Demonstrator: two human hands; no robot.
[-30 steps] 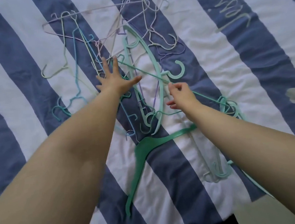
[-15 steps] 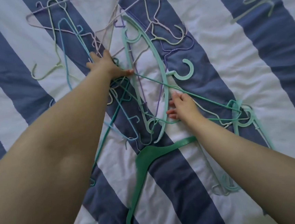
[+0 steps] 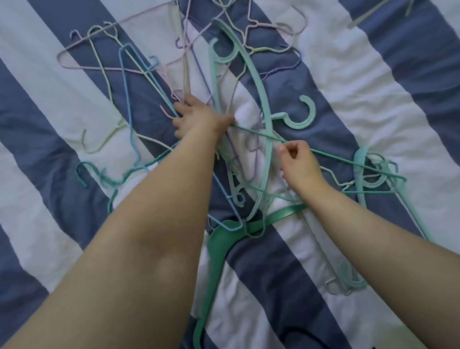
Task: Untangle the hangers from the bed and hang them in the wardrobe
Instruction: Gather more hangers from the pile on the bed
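Hangers lie in one interlocked heap on the striped bedcover (image 3: 35,88); none is separated yet, and the wardrobe is not in view, so by this evidence the task stands at its first stage. At the left of the heap, a pale yellow wire hanger (image 3: 105,82) and a light blue wire hanger (image 3: 127,99) cross each other, with a teal wire hook (image 3: 84,173) below them. Toward the centre, the left hand (image 3: 200,120) reaches into the knot where several thin wires converge; its fingers curl down among them, but which wire they grip cannot be told. A dark green wire hanger (image 3: 333,155) runs from beside this hand diagonally to the right. Just right of centre, a curved mint plastic hanger (image 3: 257,88) lies over the wires, its hook open to the right. The right hand (image 3: 299,165) pinches the dark green wire between thumb and fingertips, partway along its length. Below both hands, a broad green plastic hanger (image 3: 218,247) rests on the cover, overlapped by the tangle at its upper end. At the far right, more mint hangers (image 3: 362,174) are caught on the green wire's corner. Remaining work: free each hanger, then carry all to the wardrobe.
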